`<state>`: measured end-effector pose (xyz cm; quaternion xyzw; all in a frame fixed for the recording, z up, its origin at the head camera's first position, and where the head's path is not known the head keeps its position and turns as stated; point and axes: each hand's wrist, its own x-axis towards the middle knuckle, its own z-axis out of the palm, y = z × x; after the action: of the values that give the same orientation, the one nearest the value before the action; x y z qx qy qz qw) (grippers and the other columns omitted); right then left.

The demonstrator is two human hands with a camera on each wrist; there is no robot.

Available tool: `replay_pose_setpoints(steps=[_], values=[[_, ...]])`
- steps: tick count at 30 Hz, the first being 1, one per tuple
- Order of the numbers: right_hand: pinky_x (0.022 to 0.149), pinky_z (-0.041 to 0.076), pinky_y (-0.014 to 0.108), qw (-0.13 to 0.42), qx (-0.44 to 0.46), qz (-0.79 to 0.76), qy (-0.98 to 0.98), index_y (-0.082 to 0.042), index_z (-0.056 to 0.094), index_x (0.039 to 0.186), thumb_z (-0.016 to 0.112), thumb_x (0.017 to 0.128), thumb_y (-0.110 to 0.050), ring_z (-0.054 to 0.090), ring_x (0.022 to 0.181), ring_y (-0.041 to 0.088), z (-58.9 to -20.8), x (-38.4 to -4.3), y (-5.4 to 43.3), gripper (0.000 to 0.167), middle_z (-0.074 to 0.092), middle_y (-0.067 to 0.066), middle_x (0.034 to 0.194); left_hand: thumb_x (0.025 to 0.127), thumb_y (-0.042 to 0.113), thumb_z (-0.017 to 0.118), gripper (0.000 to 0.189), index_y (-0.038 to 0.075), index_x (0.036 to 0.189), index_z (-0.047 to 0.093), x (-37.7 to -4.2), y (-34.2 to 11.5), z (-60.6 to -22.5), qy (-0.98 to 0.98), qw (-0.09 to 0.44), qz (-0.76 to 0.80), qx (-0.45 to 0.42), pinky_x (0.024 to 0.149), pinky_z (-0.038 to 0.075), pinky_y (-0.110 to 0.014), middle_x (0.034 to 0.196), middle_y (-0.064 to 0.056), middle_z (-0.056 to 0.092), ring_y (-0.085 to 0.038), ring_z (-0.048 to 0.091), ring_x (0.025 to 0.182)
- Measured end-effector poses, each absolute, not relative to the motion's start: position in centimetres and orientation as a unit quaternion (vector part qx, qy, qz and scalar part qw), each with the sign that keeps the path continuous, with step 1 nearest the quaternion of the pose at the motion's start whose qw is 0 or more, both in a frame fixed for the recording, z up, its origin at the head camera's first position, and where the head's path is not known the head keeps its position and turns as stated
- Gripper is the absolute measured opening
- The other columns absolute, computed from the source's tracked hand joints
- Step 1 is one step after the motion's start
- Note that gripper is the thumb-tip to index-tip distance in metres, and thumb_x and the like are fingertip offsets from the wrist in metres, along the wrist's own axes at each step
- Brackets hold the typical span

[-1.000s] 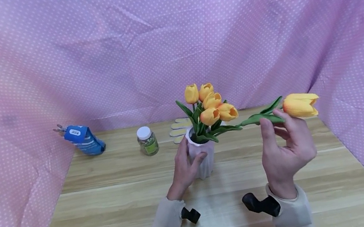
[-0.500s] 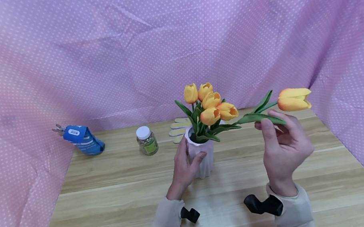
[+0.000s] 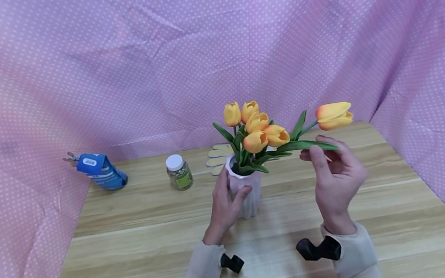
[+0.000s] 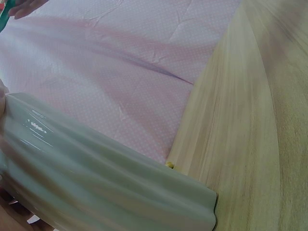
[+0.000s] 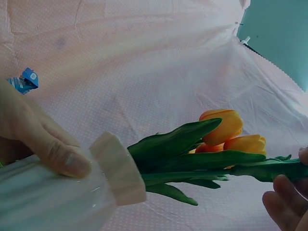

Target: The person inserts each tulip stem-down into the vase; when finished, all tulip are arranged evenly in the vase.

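Observation:
My left hand (image 3: 223,212) grips a ribbed white vase (image 3: 250,198), thumb in front and fingers round its left side. Several orange-yellow tulips (image 3: 257,123) with green leaves stand in the vase, leaning right. To the right, my right hand (image 3: 338,183) pinches a single tulip (image 3: 334,116) among its green leaves, thumb against fingers. Its bloom points right, and its leaves and stem reach left, overlapping the leaves at the vase. The left wrist view is mostly filled by the vase's glossy side (image 4: 106,159). In the right wrist view, green leaves (image 5: 192,163) run between the vase mouth and my right fingers.
A white-lidded jar (image 3: 180,172) stands left of the vase. Farther left is a blue bag (image 3: 102,170) with a metal clip on top. A glove with yellow fingers (image 3: 216,162) lies behind the vase. Pink dotted cloth (image 3: 207,52) surrounds the wooden table (image 3: 139,273).
My right hand has moved left toward the vase with the tulip, whose bloom has risen slightly. My left hand and the vase have stayed in place.

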<state>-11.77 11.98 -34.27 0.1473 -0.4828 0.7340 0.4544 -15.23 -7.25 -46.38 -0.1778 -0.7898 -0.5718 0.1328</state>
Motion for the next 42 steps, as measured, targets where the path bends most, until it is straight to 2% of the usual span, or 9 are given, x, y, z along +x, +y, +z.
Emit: replay_pose_setpoints(steps=[10,14,17,20,25,29,31,37,42], values=[[0.068,0.063,0.026,0.384,0.161,0.750,-0.513,0.010,0.071,0.102,0.064,0.089,0.013,0.075,0.070,0.014,-35.7,-11.5,11.0,0.015,0.077,0.006,0.084,0.095,0.055,0.061,0.081,0.010,0.155,0.031,-15.2,-7.3,-46.2,-0.792,0.126,-0.572,-0.172,0.106,0.050,-0.055,0.144,-0.017,0.051,-0.032,0.056,0.128],[0.069,0.063,0.026,0.367,0.185,0.738,-0.535,0.015,0.068,0.100,0.067,0.090,0.009,0.075,0.073,0.011,-36.4,-11.1,10.3,0.012,0.076,0.002,0.093,0.094,0.061,0.058,0.084,0.011,0.156,0.030,-15.2,-7.2,-46.1,-0.797,0.124,-0.567,-0.166,0.105,0.051,-0.055,0.143,-0.016,0.052,-0.032,0.057,0.127],[0.070,0.063,0.025,0.356,0.202,0.730,-0.548,0.023,0.062,0.099,0.068,0.090,0.006,0.075,0.075,0.009,-36.9,-11.0,9.8,0.020,0.075,0.000,0.097,0.093,0.063,0.057,0.085,0.011,0.155,0.031,-15.3,-7.2,-46.1,-0.796,0.127,-0.567,-0.168,0.105,0.051,-0.055,0.143,-0.016,0.052,-0.032,0.056,0.128],[0.071,0.063,0.024,0.347,0.211,0.725,-0.556,0.026,0.059,0.099,0.068,0.090,0.005,0.074,0.077,0.008,-37.4,-11.1,9.4,0.024,0.075,-0.002,0.099,0.092,0.066,0.056,0.087,0.012,0.155,0.032,-15.3,-7.3,-46.2,-0.793,0.132,-0.569,-0.172,0.106,0.050,-0.055,0.143,-0.016,0.052,-0.032,0.056,0.128],[0.072,0.062,0.023,0.345,0.236,0.722,-0.551,0.021,0.063,0.102,0.068,0.089,0.008,0.074,0.079,0.007,-38.0,-11.5,8.8,0.019,0.074,-0.002,0.100,0.088,0.075,0.050,0.094,0.011,0.154,0.034,-15.2,-7.3,-46.3,-0.795,0.139,-0.566,-0.170,0.106,0.050,-0.056,0.143,-0.018,0.052,-0.033,0.056,0.128],[0.074,0.061,0.020,0.351,0.254,0.705,-0.561,0.009,0.070,0.106,0.069,0.087,0.011,0.073,0.082,0.005,-38.5,-11.8,8.4,0.019,0.074,-0.003,0.101,0.088,0.075,0.050,0.093,0.011,0.154,0.035,-15.2,-7.2,-46.2,-0.794,0.143,-0.565,-0.172,0.104,0.050,-0.056,0.142,-0.018,0.053,-0.034,0.057,0.126],[0.075,0.061,0.018,0.357,0.256,0.690,-0.576,0.007,0.071,0.107,0.069,0.086,0.011,0.073,0.083,0.004,-38.7,-11.9,8.4,0.021,0.074,-0.005,0.101,0.089,0.073,0.051,0.091,0.011,0.154,0.035,-15.2,-7.3,-46.2,-0.794,0.142,-0.565,-0.174,0.104,0.051,-0.055,0.142,-0.017,0.053,-0.033,0.057,0.127],[0.080,0.059,0.015,0.370,0.253,0.641,-0.623,0.013,0.070,0.104,0.073,0.085,0.007,0.070,0.092,0.001,-39.3,-12.0,8.2,0.020,0.073,-0.011,0.106,0.092,0.063,0.059,0.083,0.014,0.154,0.034,-15.2,-7.3,-46.1,-0.789,0.128,-0.576,-0.170,0.105,0.050,-0.054,0.145,-0.016,0.051,-0.032,0.055,0.130],[0.083,0.058,0.015,0.367,0.255,0.640,-0.625,0.010,0.070,0.107,0.073,0.085,0.007,0.070,0.096,0.002,-39.5,-11.9,8.2,0.023,0.073,-0.010,0.109,0.092,0.063,0.059,0.083,0.015,0.155,0.033,-15.2,-7.3,-46.1,-0.793,0.116,-0.576,-0.161,0.104,0.051,-0.054,0.146,-0.016,0.050,-0.032,0.055,0.129]])
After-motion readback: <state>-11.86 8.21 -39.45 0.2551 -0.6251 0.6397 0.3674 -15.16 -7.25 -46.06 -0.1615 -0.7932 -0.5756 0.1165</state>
